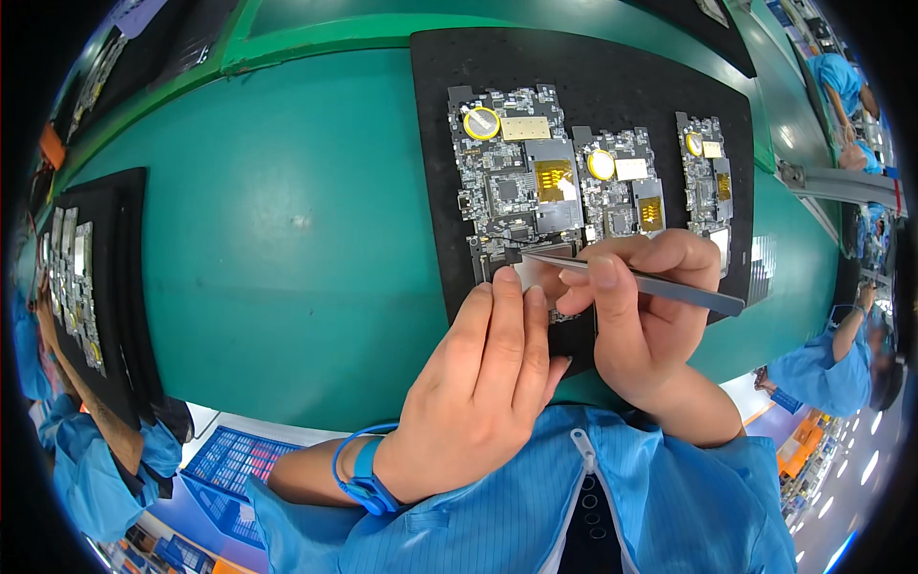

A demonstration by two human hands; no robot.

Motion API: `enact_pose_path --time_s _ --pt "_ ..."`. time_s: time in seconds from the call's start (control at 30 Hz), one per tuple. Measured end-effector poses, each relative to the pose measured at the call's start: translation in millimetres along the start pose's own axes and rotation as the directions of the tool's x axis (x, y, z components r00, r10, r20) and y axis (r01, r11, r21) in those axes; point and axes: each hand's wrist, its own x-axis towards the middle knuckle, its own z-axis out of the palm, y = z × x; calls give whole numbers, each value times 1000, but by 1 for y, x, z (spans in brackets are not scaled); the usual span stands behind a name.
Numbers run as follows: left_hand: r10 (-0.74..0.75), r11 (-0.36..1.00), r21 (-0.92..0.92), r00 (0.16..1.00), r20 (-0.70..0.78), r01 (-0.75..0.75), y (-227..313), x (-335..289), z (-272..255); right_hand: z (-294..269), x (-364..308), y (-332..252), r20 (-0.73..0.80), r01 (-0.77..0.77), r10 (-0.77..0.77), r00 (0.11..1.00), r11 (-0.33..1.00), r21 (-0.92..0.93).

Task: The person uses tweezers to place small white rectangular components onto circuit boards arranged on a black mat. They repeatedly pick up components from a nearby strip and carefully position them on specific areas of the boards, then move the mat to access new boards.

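"Where does the nearest circuit board lie from the left hand?"

"At twelve o'clock, on the black mat. That hand is flattened, fingers side by side, fingertips at the board's lower end."

"And the right hand?"

"Pinched on grey tweezers, their points aimed toward ten o'clock, over the board's lower part; whether they touch, I can't tell. From there the board sits around ten to eleven o'clock."

A circuit board lay on a mat ahead of the left hand, a second board and third board beyond the right hand.
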Motion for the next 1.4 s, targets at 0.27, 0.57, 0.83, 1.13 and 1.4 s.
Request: enact_pose_path --time_s 0.27,0.57,0.83,1.13,1.4 --pt "0 1000 18 1000 -22 0 2 1 3 5 1 -3 -27 -104 105 994 994 35" --pt "-13 1000 1 1000 -16 13 2 1 2 -2 1 -7 0 -57 57 998 998 -23" --pt "-296 938 -193 955 -12 288 -29 1 -30 -145 14 -17 -286 -266 371 883 900 344" --pt "-459 53 -688 630 627 724 -71 35 -36 -240 24 13 -223 -822 803 553 570 11" --pt "-322 149 -682 687 651 716 16 91 -96 -279 0 -25 -286 -826 781 555 559 -76"
